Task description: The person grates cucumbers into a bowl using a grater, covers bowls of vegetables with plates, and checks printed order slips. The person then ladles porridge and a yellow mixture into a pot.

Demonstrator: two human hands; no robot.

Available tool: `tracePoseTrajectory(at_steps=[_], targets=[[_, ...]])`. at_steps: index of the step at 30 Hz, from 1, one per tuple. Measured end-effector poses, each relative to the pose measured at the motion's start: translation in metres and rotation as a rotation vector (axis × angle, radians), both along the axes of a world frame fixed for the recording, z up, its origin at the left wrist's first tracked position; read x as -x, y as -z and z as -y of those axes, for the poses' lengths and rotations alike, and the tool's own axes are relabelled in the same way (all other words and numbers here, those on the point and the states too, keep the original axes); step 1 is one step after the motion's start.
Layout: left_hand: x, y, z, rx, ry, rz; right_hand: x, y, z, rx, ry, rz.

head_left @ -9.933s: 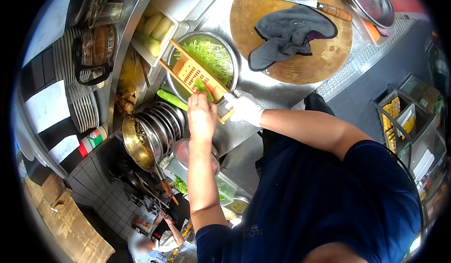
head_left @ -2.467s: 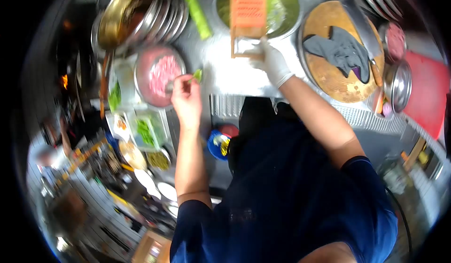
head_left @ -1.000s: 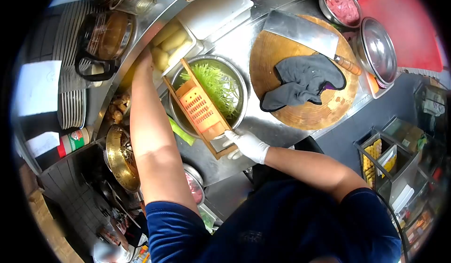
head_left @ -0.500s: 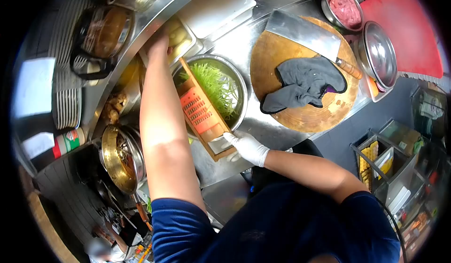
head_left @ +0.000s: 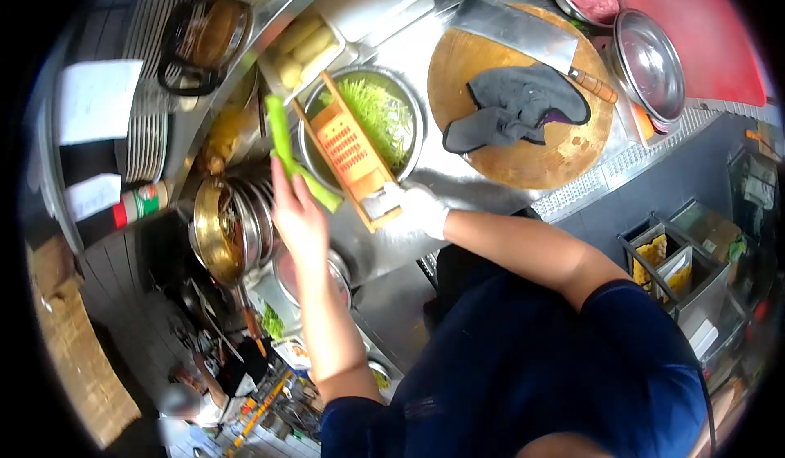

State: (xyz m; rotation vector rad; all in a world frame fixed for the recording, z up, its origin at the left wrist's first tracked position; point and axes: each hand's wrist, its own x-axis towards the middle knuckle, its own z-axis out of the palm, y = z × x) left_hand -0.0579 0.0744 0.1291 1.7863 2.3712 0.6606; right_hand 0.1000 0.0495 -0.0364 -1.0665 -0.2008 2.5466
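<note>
Steel counter (head_left: 353,249) narrows between bowl (head_left: 421,124) and chopping block (head_left: 523,172). Left hand (head_left: 299,213) pinches a green stalk (head_left: 279,123); gloved right hand (head_left: 421,212) grips the grater (head_left: 347,151) beyond the rim, fingers partly hidden.

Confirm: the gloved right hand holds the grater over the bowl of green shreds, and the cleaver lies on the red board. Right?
No: the head view shows the cleaver on the wooden chopping block, not the red board. The gloved right hand holds the grater over the bowl of green shreds.

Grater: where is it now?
In the head view, the grater lies across the metal bowl, left of the chopping board, held by the gloved right hand.
</note>
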Motion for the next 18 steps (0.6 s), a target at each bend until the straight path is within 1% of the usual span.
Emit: tracePoseTrajectory(at_steps=[1, 2, 3, 4, 5, 6, 7, 9, 12, 14, 15, 16, 17, 18], targets=[[0.001, 0.014, 0.043, -0.029, 0.027, -0.119, 0.004, 0.013, 0.004, -0.045, -0.011, -0.015], [-0.037, -0.019, 0.071, 0.324, -0.24, 0.075, 0.012, 0.037, 0.013, -0.089, -0.018, -0.031], [-0.042, -0.001, 0.108, 0.137, -0.034, -0.081, 0.013, 0.047, 0.016, -0.151, -0.052, -0.054], [-0.054, 0.002, 0.134, 0.173, 0.015, -0.139, 0.014, 0.057, 0.018, -0.213, -0.084, -0.077], [-0.059, 0.014, 0.157, 0.22, -0.002, -0.121, 0.008, 0.04, 0.011, -0.11, -0.08, -0.097], [-0.068, 0.016, 0.166, 0.284, 0.016, -0.181, 0.002, 0.021, 0.003, -0.008, -0.075, -0.115], [-0.069, 0.025, 0.162, 0.282, 0.025, -0.181, -0.003, 0.005, 0.003, -0.035, -0.04, -0.06], [-0.064, 0.04, 0.127, 0.293, 0.011, -0.177, 0.001, 0.012, 0.009, -0.058, -0.042, -0.018], [-0.041, 0.04, 0.014, 0.345, -0.052, -0.169, 0.006, 0.016, -0.001, -0.074, -0.044, 0.019], [-0.016, 0.055, -0.031, 0.363, -0.042, -0.241, 0.002, 0.009, 0.004, -0.038, -0.043, 0.034], [-0.022, 0.039, -0.028, 0.348, -0.03, -0.282, 0.002, 0.003, 0.004, -0.046, -0.015, 0.055], [-0.03, 0.025, -0.007, 0.302, 0.028, -0.183, 0.001, 0.0, 0.002, -0.031, -0.02, 0.06], [-0.04, 0.012, 0.024, 0.377, 0.021, -0.175, 0.0, -0.003, 0.0, -0.018, -0.023, 0.063], [-0.044, 0.012, 0.063, 0.289, 0.133, -0.132, 0.0, -0.005, 0.001, -0.001, -0.022, 0.06]])
